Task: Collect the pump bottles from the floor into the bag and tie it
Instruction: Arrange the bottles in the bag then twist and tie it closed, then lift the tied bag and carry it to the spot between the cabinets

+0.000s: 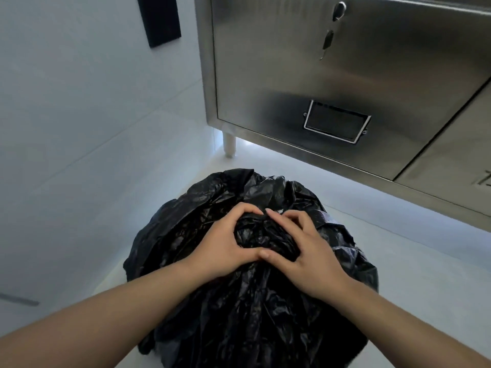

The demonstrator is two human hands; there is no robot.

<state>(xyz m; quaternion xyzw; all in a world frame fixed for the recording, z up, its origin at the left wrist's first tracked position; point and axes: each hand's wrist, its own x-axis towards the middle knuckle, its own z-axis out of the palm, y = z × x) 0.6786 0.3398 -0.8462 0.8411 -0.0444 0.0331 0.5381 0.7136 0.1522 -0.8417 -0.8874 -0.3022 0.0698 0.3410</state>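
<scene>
Bag (247,309): a black plastic refuse bag, bulging and crumpled, stands on the pale floor (398,251) directly below the camera, just in front of a stainless-steel cabinet (332,75) raised on a short leg (229,144). No pump bottles are visible on the floor in this view; whether they are all inside cannot be confirmed, since the plastic is opaque. The left hand (225,248) and the right hand (305,258) ring the gathered neck (265,235) of the bag from either side, fingers curled inward and thumbs meeting at the near edge, both closed on the bunched plastic. Judgement: collection appears finished and the tying step is in hand. To do it well, the loose mouth should be drawn fully into one tight bunch, with no stray folds left outside the grip. Air should be pressed out before twisting, so the neck gains slack for a knot. One hand ought to anchor the base of the neck while the other works the free end. Thin film of this kind may tear if pulled sharply against hard contents.
</scene>
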